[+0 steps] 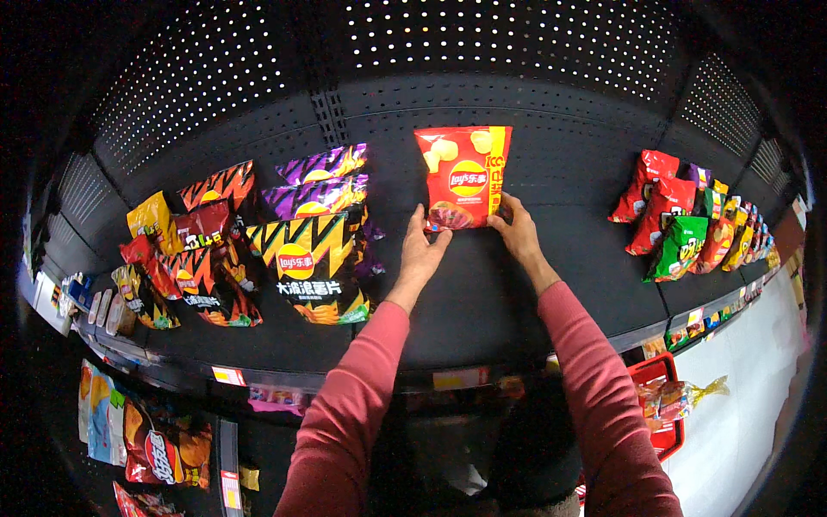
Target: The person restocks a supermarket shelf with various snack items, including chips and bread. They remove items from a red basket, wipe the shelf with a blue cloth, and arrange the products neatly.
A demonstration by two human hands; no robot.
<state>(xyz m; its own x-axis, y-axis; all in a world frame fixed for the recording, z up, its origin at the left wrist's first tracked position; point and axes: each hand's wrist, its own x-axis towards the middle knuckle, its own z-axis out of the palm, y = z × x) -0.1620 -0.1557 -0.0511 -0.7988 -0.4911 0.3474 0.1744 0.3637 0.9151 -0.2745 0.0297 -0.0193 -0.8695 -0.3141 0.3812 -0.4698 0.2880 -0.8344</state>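
Observation:
A red chip bag with a yellow stripe down its right side [450, 162] stands upright toward the back of the black shelf [465, 302]. My left hand [419, 258] holds its lower left corner, thumb in front. At the lower right corner, my right hand [520, 236] grips the bag with its thumb on the front face. The other fingertips of both hands are partly hidden beside and behind the bag. To the left stands a black and yellow chip bag [312, 274], with purple chip bags [319, 196] behind it.
More snack bags [207, 274] crowd the shelf's left part. Red bags [663, 209] and a green bag [680, 248] stand at the right. A perforated back panel [517, 39] rises behind. Below right, a red basket [668, 439] holds packages; a lower left shelf carries a brown-red bag [159, 439].

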